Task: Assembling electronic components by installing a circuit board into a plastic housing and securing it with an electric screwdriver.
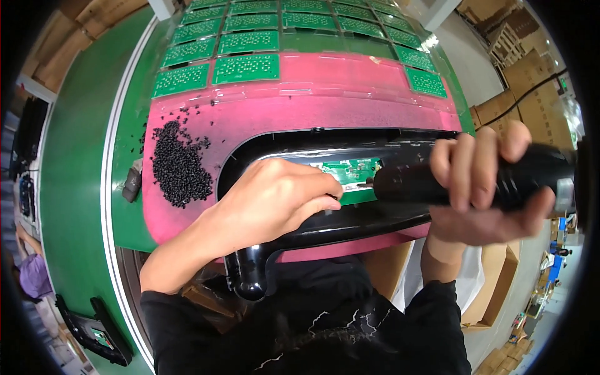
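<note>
My left hand reaches over a long black plastic housing, its thumb and fingertips pinched together beside a green circuit board inside. Whatever sits between those fingertips is too small to make out. A thick black power screwdriver is wrapped in my right hand. It lies almost level in view, its front end over the right part of the board and hiding it. To the left of the housing, a heap of small black screws is spread on the pink mat.
Rows of green circuit boards in clear trays cover the table's far side. Another black housing lies at the lower left. An open cardboard box stands near my right elbow. A person in a purple top is at far left.
</note>
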### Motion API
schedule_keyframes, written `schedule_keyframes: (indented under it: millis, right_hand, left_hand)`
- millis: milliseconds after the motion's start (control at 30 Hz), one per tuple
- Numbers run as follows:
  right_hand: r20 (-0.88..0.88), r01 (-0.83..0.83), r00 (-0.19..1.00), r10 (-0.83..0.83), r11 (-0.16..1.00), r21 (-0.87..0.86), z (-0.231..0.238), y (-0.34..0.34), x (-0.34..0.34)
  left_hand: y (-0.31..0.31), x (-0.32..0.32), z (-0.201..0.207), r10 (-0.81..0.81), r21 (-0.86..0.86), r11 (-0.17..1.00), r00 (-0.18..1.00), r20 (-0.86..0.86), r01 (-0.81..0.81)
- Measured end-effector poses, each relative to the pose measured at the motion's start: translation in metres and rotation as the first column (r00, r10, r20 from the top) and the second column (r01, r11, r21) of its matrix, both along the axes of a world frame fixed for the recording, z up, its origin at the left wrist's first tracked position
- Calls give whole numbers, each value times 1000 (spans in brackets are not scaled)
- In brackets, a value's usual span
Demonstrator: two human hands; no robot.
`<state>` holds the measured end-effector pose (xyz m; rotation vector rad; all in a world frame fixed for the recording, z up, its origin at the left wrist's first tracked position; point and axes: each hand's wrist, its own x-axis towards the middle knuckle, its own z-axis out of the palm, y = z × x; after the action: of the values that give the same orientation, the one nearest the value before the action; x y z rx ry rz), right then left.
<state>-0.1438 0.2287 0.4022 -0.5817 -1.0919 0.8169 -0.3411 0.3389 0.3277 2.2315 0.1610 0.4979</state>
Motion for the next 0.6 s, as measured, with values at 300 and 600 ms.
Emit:
schedule_keyframes:
  millis: [300,600]
  right_hand:
    - [1,-71,997,71,992,107,5,6,-22]
    - [61,-95,994,92,995,38,-4,20,-22]
  left_hand:
    - [3,-2,-2,46,-40,998,980,193,-39]
    - [3,-4,2,193,48,981,979,-60,-190]
